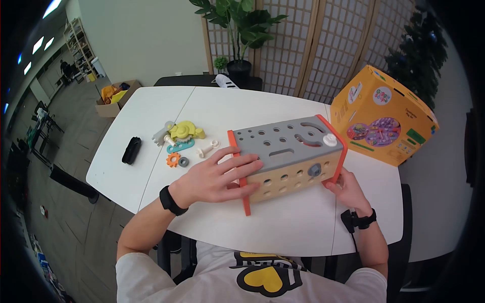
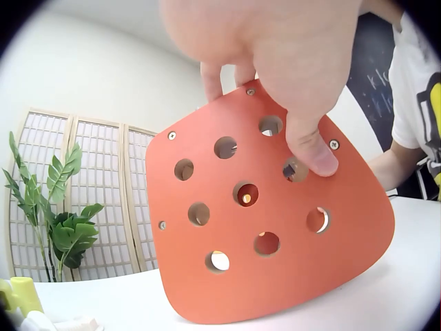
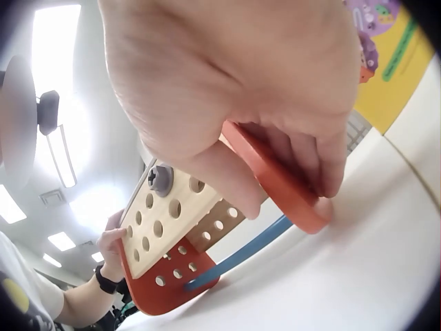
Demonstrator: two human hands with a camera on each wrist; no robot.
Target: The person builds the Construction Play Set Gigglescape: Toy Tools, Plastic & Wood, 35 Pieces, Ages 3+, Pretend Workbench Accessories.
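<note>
A toy workbench [image 1: 298, 154] with a grey top, pale wooden sides and red end panels stands on the white table. My left hand [image 1: 214, 179] grips its left end: in the left wrist view the thumb lies on the red end panel [image 2: 275, 207], fingers over the top edge. At the other end, my right hand [image 1: 349, 189] holds the right red panel [image 3: 275, 172] low down, thumb on the inner side and fingers outside. A grey bolt [image 1: 314, 170] sits in the front side, a white screw [image 1: 330, 139] in the top. A blue bar [image 3: 241, 253] runs beneath.
Left of the workbench lie yellow toy pieces [image 1: 185, 130], a teal strip [image 1: 181, 146], an orange gear [image 1: 173, 160], a grey ring [image 1: 183, 162] and cream screws [image 1: 207, 149]. Farther left is a black case [image 1: 132, 150]. A large yellow box [image 1: 369, 108] stands at right.
</note>
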